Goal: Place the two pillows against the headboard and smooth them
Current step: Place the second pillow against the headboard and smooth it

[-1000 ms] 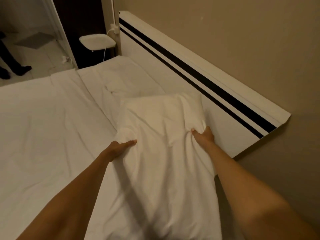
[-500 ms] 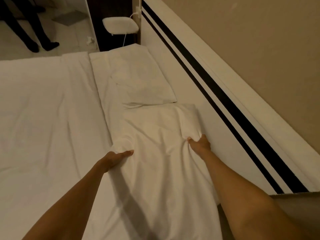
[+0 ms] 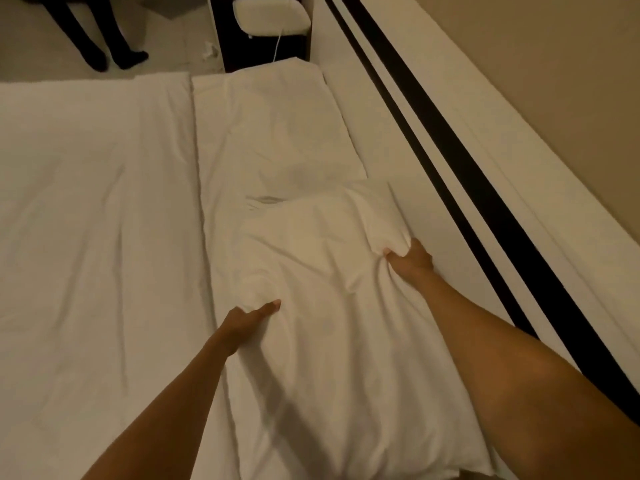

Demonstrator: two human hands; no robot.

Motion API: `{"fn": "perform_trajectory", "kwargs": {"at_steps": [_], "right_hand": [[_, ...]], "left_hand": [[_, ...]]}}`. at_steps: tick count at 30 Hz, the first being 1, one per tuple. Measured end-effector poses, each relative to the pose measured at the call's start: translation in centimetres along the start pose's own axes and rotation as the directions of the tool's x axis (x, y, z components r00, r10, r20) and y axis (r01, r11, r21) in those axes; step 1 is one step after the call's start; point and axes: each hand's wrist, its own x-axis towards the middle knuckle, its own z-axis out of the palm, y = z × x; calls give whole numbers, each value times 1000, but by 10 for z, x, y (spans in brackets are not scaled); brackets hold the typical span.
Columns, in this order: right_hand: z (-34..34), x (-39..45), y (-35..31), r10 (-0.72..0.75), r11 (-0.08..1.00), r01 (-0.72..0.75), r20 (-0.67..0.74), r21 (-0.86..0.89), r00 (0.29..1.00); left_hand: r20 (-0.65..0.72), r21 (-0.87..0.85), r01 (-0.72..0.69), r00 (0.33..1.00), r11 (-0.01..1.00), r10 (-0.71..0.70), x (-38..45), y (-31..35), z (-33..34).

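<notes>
Near pillow [image 3: 332, 334] now down flat on the bed [image 3: 86, 209], long side running along the headboard [image 3: 398, 188], touching or just shy of it at 3 o'clock. A second ago still lifted and bunched at its far end; half a second ago lower; now settled, far corner just beside the second pillow. So placement of this one looks about done, smoothing not.

Left hand [image 3: 247, 320] at 9 o'clock of the pillow's middle, fingers closed on a fold of the cover, thumb on top, same hold as in both earlier frames. Right hand [image 3: 408, 258] at 2 o'clock, pinched shut on bunched fabric at the headboard-side edge, also unchanged. Creases radiating from both grips across the top face.

Far pillow [image 3: 277, 133] at 12 o'clock, flat, against the headboard, not shifted across the three frames; only the view has swung round and closer. Near edge of it touching or slightly under the held pillow's far end, cannot tell which.

Beyond, at 12 o'clock: bedside shelf [image 3: 272, 13] with cable hanging. At 11 o'clock: another person's legs [image 3: 93, 36] on the floor, well apart from the bed.

Judgement: both pillows in position; next step likely release of both pinches and flat-palm strokes outward to clear the wrinkles. Risk: dragging the pillow off the headboard line.
</notes>
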Motion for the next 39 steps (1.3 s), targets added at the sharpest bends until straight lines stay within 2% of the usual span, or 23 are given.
{"fn": "perform_trajectory", "kwargs": {"at_steps": [8,15,18,21,26,29,31,34,36,39], "right_hand": [[35,85,14,-38,999,38,-40,-13,998],[78,99,77,-13,996,-2,-157,-94,988],[95,92,104,-24,994,5,-170,-109,985],[107,88,124,19,987,-49,-192,-151,981],[108,79,129,-9,977,-41,-231,-210,973],[108,67,126,-54,966,-27,-302,-258,952],[110,58,118,-63,955,-33,-313,-293,948],[119,41,102,-72,959,-29,-342,-282,937],[131,25,95,-60,969,-35,-372,-244,926],[148,5,100,-26,971,-75,-410,-228,912]], "left_hand": [[-12,-54,-68,998,996,67,92,-7,29],[-32,107,-171,984,979,175,164,-53,30],[-33,130,-181,982,975,187,159,-55,36],[-54,130,-202,976,971,210,153,-61,42],[-93,149,-246,961,958,262,149,-63,49],[-136,246,-301,930,921,340,139,-57,50],[-144,411,-408,854,816,499,135,-50,50],[-19,629,-544,703,556,711,138,-26,53],[127,695,-607,631,385,765,146,-2,62],[362,756,-646,544,103,757,161,32,86]]}}
